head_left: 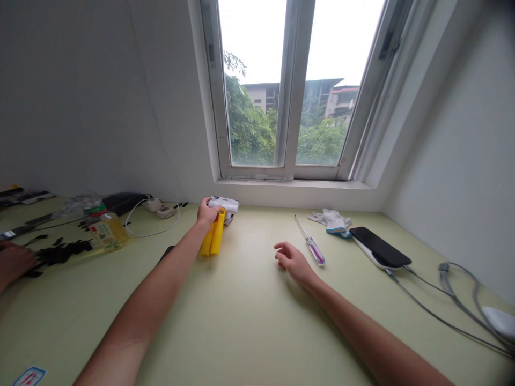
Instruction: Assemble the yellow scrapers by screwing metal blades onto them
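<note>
At the back of the table, my left hand (207, 213) is closed at the top of a pair of yellow handles (217, 236), against a white bundle with dark markings (225, 205). The handles point toward me side by side; what joins them to the bundle is hidden. Over the table's middle, my right hand (293, 262) holds nothing, its fingers loosely bent and apart. Closest to it is a screwdriver (315, 251) with a clear and purple handle, its shaft pointing to the window.
White gloves with blue cuffs (332, 222) and a black phone (380, 246) with cables lie at right. A bottle of yellow liquid (107, 230), a power adapter (161, 209) and black scraps (66, 252) are left. Another person's hand (16, 262) enters at far left.
</note>
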A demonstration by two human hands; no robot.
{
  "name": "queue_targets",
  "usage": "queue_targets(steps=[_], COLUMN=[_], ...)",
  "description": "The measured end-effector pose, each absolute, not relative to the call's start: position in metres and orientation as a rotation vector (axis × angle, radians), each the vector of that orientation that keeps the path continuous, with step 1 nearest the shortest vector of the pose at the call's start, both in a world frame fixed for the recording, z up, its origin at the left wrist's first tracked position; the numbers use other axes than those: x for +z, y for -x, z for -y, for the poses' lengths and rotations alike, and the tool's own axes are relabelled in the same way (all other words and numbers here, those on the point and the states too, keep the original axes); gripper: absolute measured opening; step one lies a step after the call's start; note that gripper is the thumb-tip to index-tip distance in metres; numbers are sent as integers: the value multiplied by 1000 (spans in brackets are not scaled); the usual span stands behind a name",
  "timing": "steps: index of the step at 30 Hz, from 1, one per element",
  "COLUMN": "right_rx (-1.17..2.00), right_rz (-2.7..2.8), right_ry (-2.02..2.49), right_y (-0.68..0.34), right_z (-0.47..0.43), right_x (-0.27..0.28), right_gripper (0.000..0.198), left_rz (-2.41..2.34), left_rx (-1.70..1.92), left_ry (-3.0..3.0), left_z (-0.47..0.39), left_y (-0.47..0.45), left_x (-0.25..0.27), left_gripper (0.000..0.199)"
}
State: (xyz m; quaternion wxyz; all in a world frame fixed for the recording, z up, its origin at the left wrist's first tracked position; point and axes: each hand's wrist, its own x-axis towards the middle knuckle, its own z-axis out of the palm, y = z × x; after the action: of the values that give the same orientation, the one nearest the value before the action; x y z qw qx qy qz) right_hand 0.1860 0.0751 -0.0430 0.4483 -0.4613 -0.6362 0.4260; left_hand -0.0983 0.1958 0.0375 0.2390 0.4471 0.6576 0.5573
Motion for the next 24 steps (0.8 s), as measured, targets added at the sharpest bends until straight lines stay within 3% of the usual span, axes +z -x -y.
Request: queue_targets(steps=[4, 14, 24], right_rx=[1043, 1031, 999], right_rz=[1588, 1611, 1620], right_ry=[1138, 1135, 1162], right_y=[-187, -187, -188], right_z=[-75, -72, -71], right_x=[-44, -40, -38], right_gripper=[21, 22, 23], left_rz=[-1673, -1807, -2016], left_rx=[1422, 1259, 1054], left_ry=[-1327, -1635, -1862], left_z=[-201, -204, -183], left_y=[65, 15, 17], left_x=[23, -9, -4], left_gripper=[60, 23, 15])
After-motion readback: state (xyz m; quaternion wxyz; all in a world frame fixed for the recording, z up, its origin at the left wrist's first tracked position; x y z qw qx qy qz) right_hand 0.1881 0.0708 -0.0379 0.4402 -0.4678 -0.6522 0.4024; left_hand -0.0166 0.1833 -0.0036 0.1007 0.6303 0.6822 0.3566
